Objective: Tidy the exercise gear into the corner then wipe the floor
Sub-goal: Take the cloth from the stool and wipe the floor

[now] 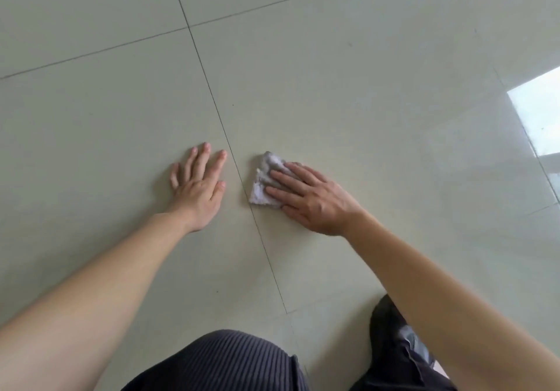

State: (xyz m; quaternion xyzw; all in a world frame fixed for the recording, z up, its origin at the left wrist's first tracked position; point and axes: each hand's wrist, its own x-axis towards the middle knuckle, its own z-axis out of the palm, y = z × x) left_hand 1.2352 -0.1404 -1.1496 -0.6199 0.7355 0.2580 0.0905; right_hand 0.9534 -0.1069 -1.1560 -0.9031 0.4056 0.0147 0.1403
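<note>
Cloth (261, 190) partly under right hand (312, 199)

We look down on a floor (378, 93) of large, pale grey-green tiles (91, 124), smooth and glossy. Thin dark grout lines (211, 93) cross it: one long line runs from the top towards us, and others cut across it farther off. At the right edge we see a bright white patch of light (539, 112) reflected in the glaze, with a soft sheen around it.
</note>
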